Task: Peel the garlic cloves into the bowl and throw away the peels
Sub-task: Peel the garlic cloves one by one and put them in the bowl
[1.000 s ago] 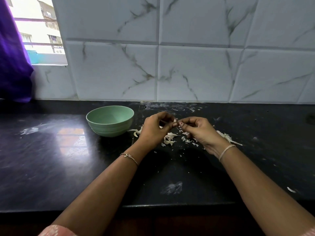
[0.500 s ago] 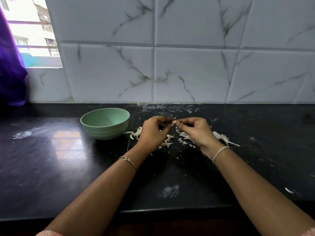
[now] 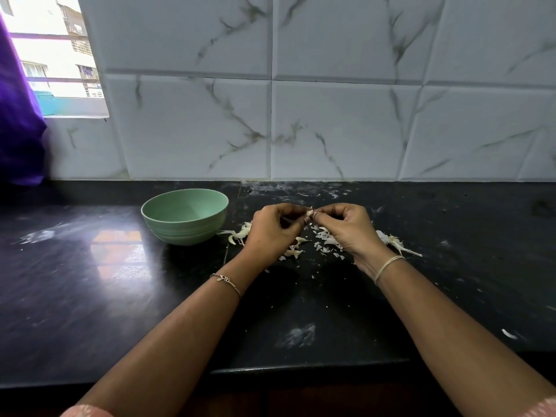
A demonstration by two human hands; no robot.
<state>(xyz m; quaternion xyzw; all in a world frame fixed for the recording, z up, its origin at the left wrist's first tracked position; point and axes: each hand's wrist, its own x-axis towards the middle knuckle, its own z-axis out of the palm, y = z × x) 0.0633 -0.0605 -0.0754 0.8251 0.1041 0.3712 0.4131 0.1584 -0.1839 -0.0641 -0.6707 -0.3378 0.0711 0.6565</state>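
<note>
Over the peels (image 3: 294, 253), left hand (image 3: 270, 233) and right hand (image 3: 350, 230) meet, curled fingers (image 3: 326, 209) (both sets) pinching garlic clove (image 3: 309, 212)

A black stone countertop (image 3: 90, 296) carries a green bowl (image 3: 186, 231), upright, left of centre. Just right of the bowl, pale garlic peels (image 3: 326, 240) lie scattered in a loose patch. A lone white scrap (image 3: 508, 334) lies well apart, near the front edge.

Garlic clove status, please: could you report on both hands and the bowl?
Mid-peel: left hand and right hand both pinch the garlic clove. The green bowl sits left of them. Loose peels on the counter below; nothing in the way.
</note>
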